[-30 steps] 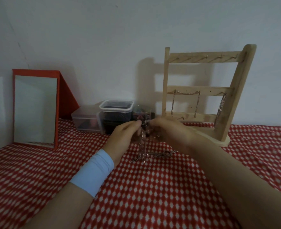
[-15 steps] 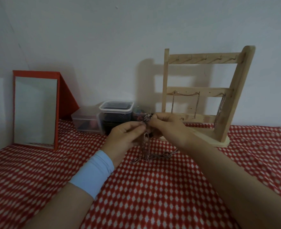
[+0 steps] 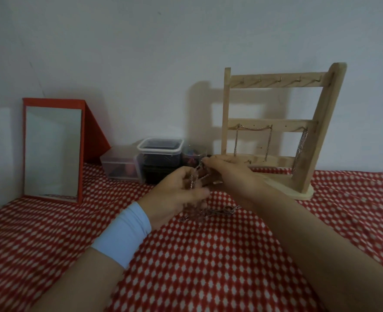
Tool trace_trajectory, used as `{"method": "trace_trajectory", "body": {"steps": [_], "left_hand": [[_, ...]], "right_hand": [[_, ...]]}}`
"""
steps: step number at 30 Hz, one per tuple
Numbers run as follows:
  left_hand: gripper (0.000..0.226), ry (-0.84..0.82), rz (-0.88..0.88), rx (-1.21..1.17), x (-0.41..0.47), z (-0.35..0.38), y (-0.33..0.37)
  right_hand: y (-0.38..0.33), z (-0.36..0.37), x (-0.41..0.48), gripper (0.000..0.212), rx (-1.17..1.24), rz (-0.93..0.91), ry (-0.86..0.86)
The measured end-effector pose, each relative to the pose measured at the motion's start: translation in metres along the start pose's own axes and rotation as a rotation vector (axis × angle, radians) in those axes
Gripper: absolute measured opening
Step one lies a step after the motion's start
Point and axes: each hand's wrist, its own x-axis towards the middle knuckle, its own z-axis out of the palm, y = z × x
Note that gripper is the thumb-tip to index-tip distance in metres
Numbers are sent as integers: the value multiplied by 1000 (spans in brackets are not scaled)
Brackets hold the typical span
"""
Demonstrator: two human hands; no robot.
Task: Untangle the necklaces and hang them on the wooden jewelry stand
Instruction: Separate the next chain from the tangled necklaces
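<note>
Centre frame: tangled necklaces pinched at the top by right hand, trailing down onto red checked cloth. Blurred left hand, chain across its fingers, grip impossible to tell. At right, wooden jewelry stand, just behind the right wrist. Close behind the hands, plastic boxes; open cloth across lower frame.

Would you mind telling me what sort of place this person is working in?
Probably a home dressing corner, perhaps a bedroom: a red patterned cloth covers the surface by a plain wall, with a standing mirror, a wooden jewelry stand and small plastic boxes.
</note>
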Motion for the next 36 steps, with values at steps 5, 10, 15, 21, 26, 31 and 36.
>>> {"method": "trace_trajectory", "body": {"steps": [5, 10, 15, 21, 26, 31, 36], "left_hand": [[52, -58, -41, 148, -20, -24, 6], [40, 125, -206, 554, -51, -52, 10], [37, 189, -312, 933, -73, -67, 15], [34, 52, -507, 1450, -77, -55, 28], [35, 47, -227, 1475, -60, -15, 13], [18, 74, -114, 1412, -36, 10, -10], [19, 57, -70, 1281, -15, 35, -17]], "right_hand": [[1, 16, -7, 31, -149, 15, -120], [9, 30, -14, 25, -436, 18, -320], [16, 20, -9, 20, -697, -26, -379], [4, -10, -7, 39, -1049, 71, -420], [4, -19, -20, 35, -1213, 72, -444], [16, -21, -35, 19, -1366, 58, -311], [11, -44, -54, 38, -1378, 115, -127]]}}
